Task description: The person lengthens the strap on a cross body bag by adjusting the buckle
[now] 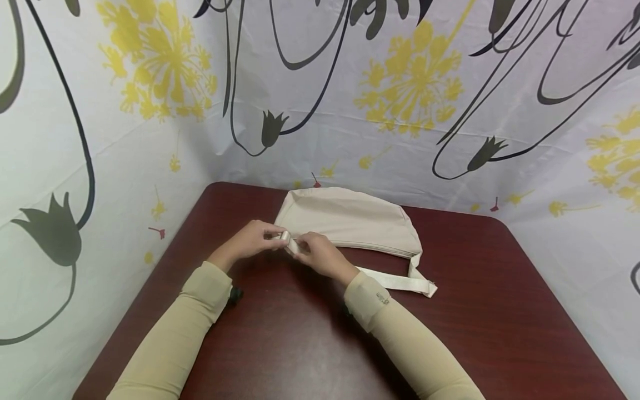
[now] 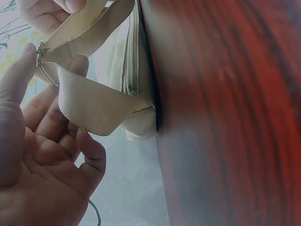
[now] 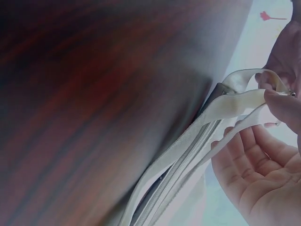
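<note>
A cream shoulder bag lies toward the back of the table, its zipper along the near edge. In front of its left end, my left hand pinches the bag's webbing strap at a small metal slider buckle, with the thumb against it. Close beside it, my right hand pinches the strap between thumb and fingers. Between the hands the strap is looped and raised off the table. The far part of the strap runs under the right wrist to the bag's right end.
The dark red-brown table has rounded back corners. Behind and to the left hangs a white cloth with yellow and grey flower prints. A folded strap corner lies on the table at the right.
</note>
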Action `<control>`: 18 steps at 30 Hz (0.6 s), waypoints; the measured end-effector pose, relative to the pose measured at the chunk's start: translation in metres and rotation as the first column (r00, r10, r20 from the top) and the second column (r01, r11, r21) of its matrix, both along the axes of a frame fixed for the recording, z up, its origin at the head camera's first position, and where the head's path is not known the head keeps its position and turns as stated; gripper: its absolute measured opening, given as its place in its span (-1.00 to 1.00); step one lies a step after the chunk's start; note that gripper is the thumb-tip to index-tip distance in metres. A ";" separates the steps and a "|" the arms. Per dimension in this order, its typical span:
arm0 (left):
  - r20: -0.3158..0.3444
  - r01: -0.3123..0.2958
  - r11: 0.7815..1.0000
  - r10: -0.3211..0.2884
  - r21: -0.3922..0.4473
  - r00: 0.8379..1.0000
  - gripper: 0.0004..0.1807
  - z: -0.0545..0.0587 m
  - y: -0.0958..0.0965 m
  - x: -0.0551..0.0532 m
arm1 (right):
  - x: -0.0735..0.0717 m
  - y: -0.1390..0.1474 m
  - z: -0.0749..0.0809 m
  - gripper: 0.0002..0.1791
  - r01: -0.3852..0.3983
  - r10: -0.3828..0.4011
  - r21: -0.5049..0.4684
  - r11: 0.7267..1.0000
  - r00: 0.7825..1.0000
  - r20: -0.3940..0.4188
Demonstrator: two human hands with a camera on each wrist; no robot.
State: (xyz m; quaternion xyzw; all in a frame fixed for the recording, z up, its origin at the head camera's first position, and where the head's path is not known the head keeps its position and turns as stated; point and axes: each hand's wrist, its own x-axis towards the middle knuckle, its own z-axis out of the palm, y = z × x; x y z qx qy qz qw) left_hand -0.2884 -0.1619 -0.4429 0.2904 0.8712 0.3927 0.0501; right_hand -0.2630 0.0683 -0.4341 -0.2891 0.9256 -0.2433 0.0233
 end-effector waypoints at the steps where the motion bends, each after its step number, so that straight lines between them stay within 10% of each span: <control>1: 0.000 -0.002 1.000 0.002 0.001 1.000 -0.69 0.000 0.000 0.000 | 0.000 0.000 0.000 -0.81 -0.001 0.001 0.000 1.000 1.000 -0.005; 18: 0.005 0.014 1.000 -0.014 0.021 1.000 -0.64 -0.001 0.000 0.000 | 0.001 -0.005 0.003 -0.85 -0.007 0.005 -0.035 0.999 0.999 -0.035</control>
